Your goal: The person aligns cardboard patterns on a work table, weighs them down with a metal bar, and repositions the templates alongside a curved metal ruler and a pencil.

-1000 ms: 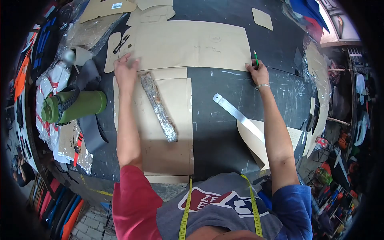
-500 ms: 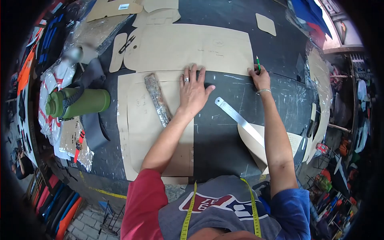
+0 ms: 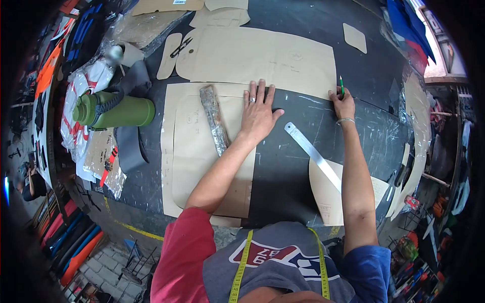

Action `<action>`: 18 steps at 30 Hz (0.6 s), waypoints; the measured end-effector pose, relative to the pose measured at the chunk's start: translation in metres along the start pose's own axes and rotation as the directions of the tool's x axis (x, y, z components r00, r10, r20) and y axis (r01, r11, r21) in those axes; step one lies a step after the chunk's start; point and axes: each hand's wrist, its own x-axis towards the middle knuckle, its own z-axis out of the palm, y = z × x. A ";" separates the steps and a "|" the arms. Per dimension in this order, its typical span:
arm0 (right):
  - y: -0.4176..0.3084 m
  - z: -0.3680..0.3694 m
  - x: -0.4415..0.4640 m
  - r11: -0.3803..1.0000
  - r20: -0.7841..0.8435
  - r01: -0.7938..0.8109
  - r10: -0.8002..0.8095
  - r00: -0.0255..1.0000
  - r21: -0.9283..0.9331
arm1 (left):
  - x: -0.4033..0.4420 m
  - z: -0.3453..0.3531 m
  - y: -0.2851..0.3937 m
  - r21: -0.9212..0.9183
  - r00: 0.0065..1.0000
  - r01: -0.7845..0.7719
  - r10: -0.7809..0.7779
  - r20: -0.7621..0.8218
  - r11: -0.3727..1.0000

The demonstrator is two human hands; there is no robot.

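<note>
A large tan paper pattern [image 3: 230, 53] with pencilled notes lies across the dark tabletop. My left hand [image 3: 258, 115] rests flat, fingers spread, over its lower edge and the second pattern piece [image 3: 202, 177] below. At the lower right corner of the large pattern, my right hand [image 3: 344, 106] is closed around a green pencil [image 3: 342, 87], its point facing away from me. Left of my left hand, a long bar wrapped in clear plastic [image 3: 213, 116] lies on the second piece. Between my arms, a steel ruler [image 3: 310, 150] lies partly on another paper piece [image 3: 323, 194], its lower end hidden by my right forearm.
A green bottle [image 3: 126, 111] lies at the left beside plastic bags [image 3: 88, 96]. Thread snips [image 3: 181, 47] rest on a narrow pattern strip [image 3: 167, 63]. A small rounded card [image 3: 355, 38] is at the far right. Scissors [image 3: 390, 184] lie near the right edge.
The whole view has shifted, so the table and its contents appear farther right. Both hands keep nearly the same places on the pattern, with the pencil still in my right hand.
</note>
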 end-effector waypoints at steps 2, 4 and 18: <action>0.001 0.000 0.000 1.000 0.001 0.009 -0.009 1.000 0.008 | 0.000 0.000 0.000 0.008 1.000 0.009 -0.009 0.015 1.000; 0.003 0.001 0.001 1.000 0.000 0.025 -0.025 1.000 0.013 | 0.000 0.000 0.000 0.001 1.000 0.006 -0.006 0.010 1.000; -0.001 0.000 -0.001 1.000 -0.002 0.009 -0.009 1.000 -0.018 | 0.008 -0.027 0.007 0.008 0.999 0.043 -0.043 0.015 0.999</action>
